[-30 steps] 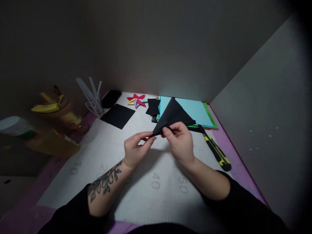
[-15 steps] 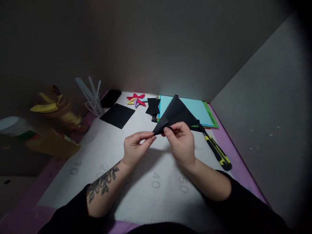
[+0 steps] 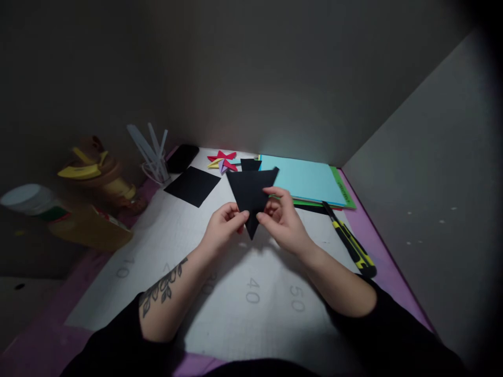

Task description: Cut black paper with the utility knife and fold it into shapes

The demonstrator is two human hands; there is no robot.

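A folded piece of black paper (image 3: 252, 191) is held above the white mat, its narrow point toward me and its wide edge away. My left hand (image 3: 225, 225) pinches its left side near the point, thumb on top. On the right side, my right hand (image 3: 283, 220) grips it between thumb and fingers, the index finger lying along the edge. Both hands are closed on the paper. Behind it lies another black paper piece (image 3: 250, 164), partly hidden. A flat black paper square (image 3: 192, 186) rests to the left of the hands.
Coloured sheets (image 3: 306, 178) are stacked at the back right, with a yellow-black utility knife (image 3: 353, 246) beside them. A folded paper star (image 3: 222, 161), a black phone (image 3: 183, 158), a cup of white sticks (image 3: 155, 170) and a glue bottle (image 3: 33, 201) stand or lie leftward.
The folded black paper has turned so its point faces me and its wide edge faces away. Both hands have shifted to grip opposite sides near the point.
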